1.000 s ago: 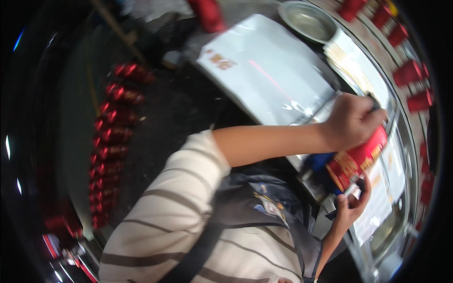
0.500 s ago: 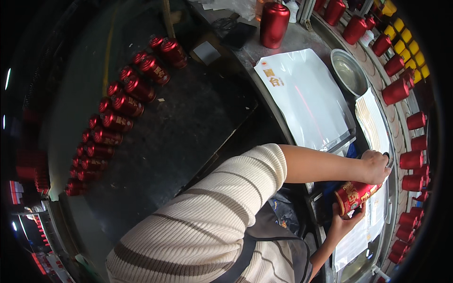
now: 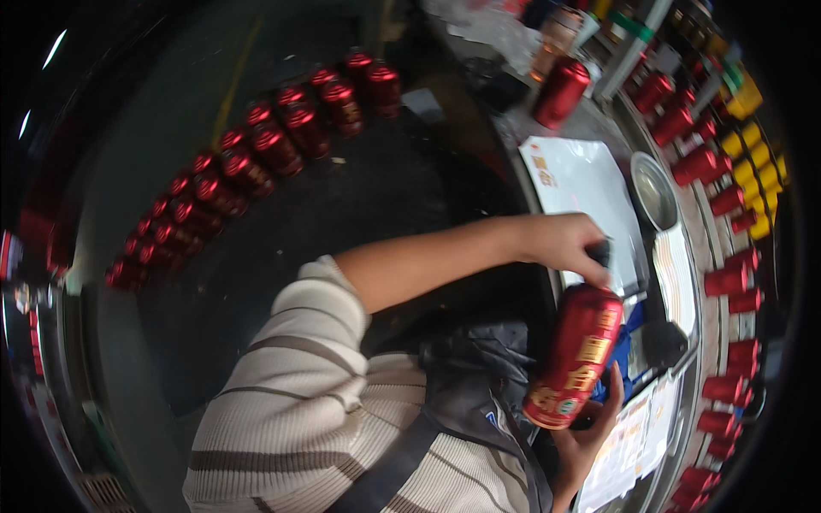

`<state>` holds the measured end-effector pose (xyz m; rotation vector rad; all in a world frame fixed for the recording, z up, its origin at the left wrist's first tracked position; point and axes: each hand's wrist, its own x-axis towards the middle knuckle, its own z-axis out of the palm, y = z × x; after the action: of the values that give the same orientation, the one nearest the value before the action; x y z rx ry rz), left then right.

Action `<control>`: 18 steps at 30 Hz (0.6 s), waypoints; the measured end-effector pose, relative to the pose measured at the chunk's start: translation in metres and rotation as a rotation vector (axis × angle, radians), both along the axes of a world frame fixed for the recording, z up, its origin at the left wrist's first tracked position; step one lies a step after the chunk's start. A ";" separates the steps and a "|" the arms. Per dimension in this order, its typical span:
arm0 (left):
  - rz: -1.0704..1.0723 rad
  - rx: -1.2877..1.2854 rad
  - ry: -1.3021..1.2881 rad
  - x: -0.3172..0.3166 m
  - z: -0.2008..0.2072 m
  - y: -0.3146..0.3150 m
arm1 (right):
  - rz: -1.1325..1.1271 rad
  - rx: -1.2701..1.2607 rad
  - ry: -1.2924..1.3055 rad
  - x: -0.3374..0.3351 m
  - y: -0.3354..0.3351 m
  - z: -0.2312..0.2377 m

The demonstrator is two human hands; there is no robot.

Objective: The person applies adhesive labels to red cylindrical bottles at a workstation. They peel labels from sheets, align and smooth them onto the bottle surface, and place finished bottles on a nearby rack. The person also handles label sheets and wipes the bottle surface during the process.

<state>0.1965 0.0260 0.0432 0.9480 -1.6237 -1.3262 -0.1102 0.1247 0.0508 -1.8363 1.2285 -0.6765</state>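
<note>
Bottle (image 3: 580,352), red, tilted, could drop if weakly supported: left hand (image 3: 560,241) curled round a dark piece (image 3: 601,251) near its top, right hand (image 3: 588,440) spread by its base, grip uncertain.

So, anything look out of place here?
Slightly: a small pale scrap lies loose on the dark surface near the neatly lined-up red bottles, like stray litter. I see no spill; blur may hide damage.

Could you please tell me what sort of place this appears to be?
Probably a factory workshop: red bottles stand in rows at left, more bottles line what looks like a curved conveyor, and a dark apron is worn.
</note>
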 end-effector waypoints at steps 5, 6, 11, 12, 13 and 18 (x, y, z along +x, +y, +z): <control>0.745 -0.226 -0.446 0.105 0.027 0.221 | 0.283 -0.193 0.188 0.068 -0.032 0.003; 0.965 -0.140 -0.542 0.115 0.021 0.267 | 0.249 0.024 0.106 0.080 -0.026 0.013; 1.704 0.013 -1.373 0.187 -0.031 0.435 | 0.326 -0.064 -0.012 0.084 -0.038 -0.016; 1.797 0.034 -1.511 0.211 -0.048 0.476 | 0.316 0.041 -0.002 0.088 -0.035 -0.009; 1.888 0.059 -1.641 0.234 -0.061 0.512 | 0.319 -0.025 -0.023 0.079 -0.048 -0.023; 2.291 0.623 -1.781 0.343 -0.104 0.660 | 0.226 -0.126 0.056 0.050 -0.069 -0.020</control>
<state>0.5398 0.6863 -0.0610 2.9604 0.3183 1.1436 -0.0606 0.0558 0.0306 -2.0730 1.0121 -0.5907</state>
